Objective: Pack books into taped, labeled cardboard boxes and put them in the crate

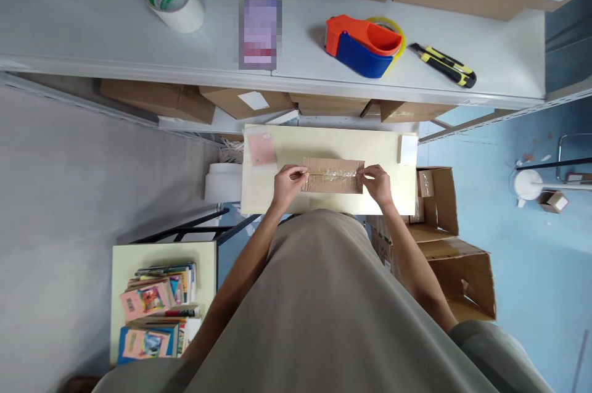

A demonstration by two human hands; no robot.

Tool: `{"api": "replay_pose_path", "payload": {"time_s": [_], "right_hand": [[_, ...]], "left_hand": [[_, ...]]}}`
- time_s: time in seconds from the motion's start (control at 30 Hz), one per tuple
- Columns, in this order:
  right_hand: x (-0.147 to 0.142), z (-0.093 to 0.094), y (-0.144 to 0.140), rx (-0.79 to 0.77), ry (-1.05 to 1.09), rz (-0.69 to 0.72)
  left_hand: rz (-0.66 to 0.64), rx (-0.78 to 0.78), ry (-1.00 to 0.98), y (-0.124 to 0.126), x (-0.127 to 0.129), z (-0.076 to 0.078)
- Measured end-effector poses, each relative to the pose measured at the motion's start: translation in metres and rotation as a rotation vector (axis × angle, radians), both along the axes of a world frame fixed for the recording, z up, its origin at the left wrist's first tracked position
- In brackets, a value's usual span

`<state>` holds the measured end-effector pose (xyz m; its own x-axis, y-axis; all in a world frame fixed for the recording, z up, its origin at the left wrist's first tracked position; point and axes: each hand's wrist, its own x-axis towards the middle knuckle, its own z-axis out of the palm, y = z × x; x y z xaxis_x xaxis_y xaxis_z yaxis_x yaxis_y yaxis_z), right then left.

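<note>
Pinching cardboard carton (330,186) at left end with left hand (287,186), at right end with right hand (377,184); clamped at both ends. Bears shiny clear tape (336,174) along middle. Sits over cream table (319,140) between pink sheet (262,149) and white block (407,150); can't tell if touching it. Beyond, on shelf (115,23): see tape dispenser (361,50), cutter (444,66), tape roll (182,10).

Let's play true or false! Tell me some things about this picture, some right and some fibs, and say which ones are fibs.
1. The left hand and right hand are at opposite ends of the cardboard. True.
2. The cutter lies right of the tape dispenser in the picture. True.
3. The dispenser is all green. False: it is orange and blue.
4. The books lie beside the cardboard. False: they are on a separate table, lower left.
</note>
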<state>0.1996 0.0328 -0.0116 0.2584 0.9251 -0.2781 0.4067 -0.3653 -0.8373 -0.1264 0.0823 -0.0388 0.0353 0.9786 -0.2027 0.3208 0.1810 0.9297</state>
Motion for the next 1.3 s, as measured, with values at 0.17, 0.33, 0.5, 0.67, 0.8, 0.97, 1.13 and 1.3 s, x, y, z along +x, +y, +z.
{"api": "replay_pose_path", "payload": {"time_s": [0.17,0.33,0.5,0.67,0.8,0.97,1.13,1.3], "right_hand": [[-0.002,-0.001,-0.001,0.009,0.044,-0.046],[-0.002,0.006,-0.003,0.028,0.120,-0.102],[0.002,0.025,0.001,0.147,0.091,-0.077],[0.002,0.015,0.005,0.131,0.063,-0.035],[0.000,0.000,0.004,0.063,0.075,-0.037],[0.000,0.002,0.004,0.078,0.073,0.000],[-0.004,0.032,-0.002,0.085,-0.136,0.129],[-0.006,0.114,0.038,0.336,-0.423,0.279]], "left_hand": [[-0.069,-0.145,-0.086,0.009,-0.009,0.001],[-0.057,-0.143,-0.030,0.013,-0.008,0.015],[-0.067,-0.055,-0.004,0.015,-0.010,0.032],[-0.026,-0.092,0.013,0.012,-0.004,0.023],[0.012,-0.123,0.005,0.007,0.002,0.009],[-0.023,-0.151,-0.011,0.008,-0.001,0.010],[-0.169,0.015,0.168,0.013,-0.004,0.042],[-0.269,0.405,0.235,0.048,0.020,0.115]]}}
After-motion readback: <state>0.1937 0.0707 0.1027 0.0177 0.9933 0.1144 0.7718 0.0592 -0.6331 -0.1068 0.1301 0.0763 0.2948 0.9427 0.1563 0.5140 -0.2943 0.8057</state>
